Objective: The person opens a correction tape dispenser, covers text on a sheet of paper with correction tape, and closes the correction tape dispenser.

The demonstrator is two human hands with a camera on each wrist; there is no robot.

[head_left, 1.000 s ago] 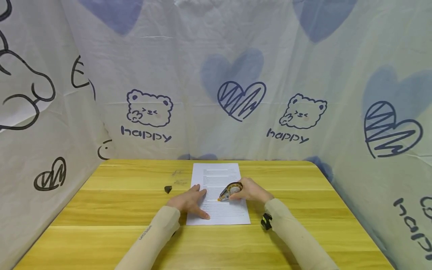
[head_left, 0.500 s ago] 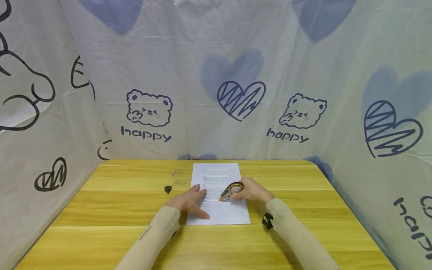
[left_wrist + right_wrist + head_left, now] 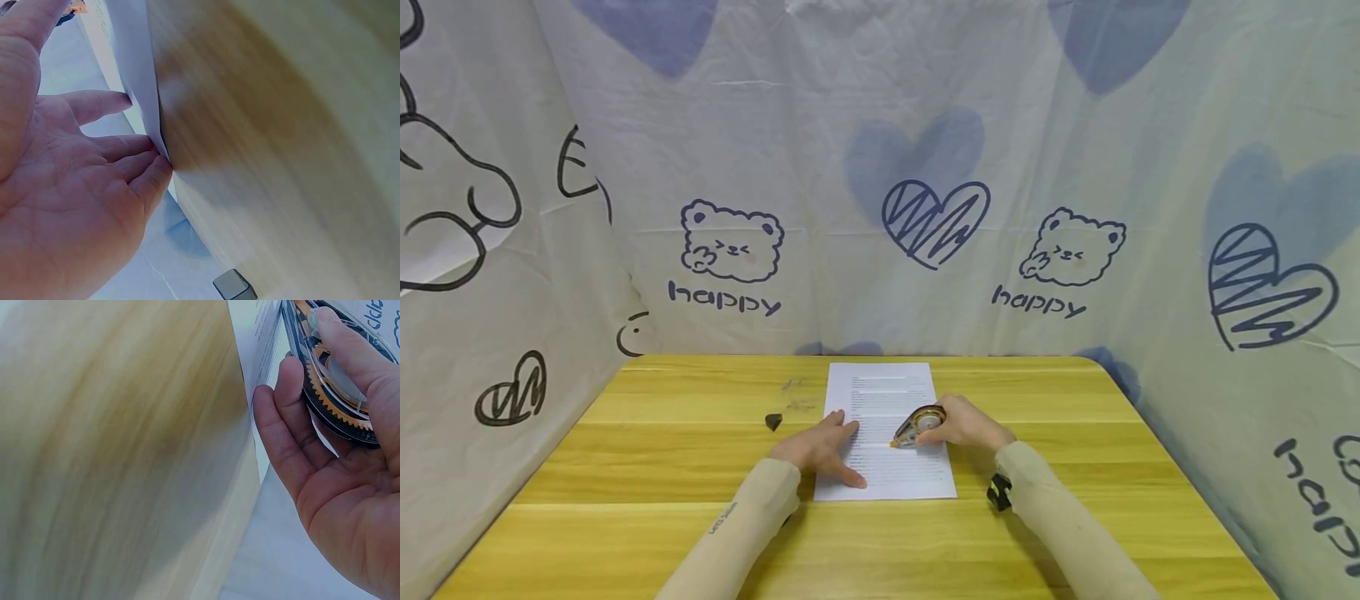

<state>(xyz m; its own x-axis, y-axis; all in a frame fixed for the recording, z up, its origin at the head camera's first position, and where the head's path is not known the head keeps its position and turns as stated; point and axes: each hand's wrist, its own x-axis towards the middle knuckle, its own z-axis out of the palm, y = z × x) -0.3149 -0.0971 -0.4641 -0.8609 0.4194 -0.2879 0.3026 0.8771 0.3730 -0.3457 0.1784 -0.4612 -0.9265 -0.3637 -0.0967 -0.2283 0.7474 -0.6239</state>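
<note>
A printed sheet of paper [image 3: 880,479] lies on the wooden table in the head view, covered in lines of small text. My left hand [image 3: 820,448] rests spread on the sheet's left side, and the left wrist view shows its fingertips [image 3: 153,178] right at the paper's edge. Over the right half of the sheet, my right hand [image 3: 967,423] grips a correction tape dispenser [image 3: 917,423] with a clear case. Its orange tip sits on a text line near the middle of the page. Orange gear teeth inside the dispenser [image 3: 334,403] show in the right wrist view, thumb against its side.
A small black object [image 3: 773,421] lies on the table [image 3: 647,467] left of the paper; in the left wrist view this black block [image 3: 233,285] stands near the table edge. Faint grey marks show beside the sheet. A printed white curtain [image 3: 842,275] encloses the table's back and sides.
My right hand and the correction tape dispenser have slid slightly to the right along the text line. The left hand and the sheet have stayed in place.
</note>
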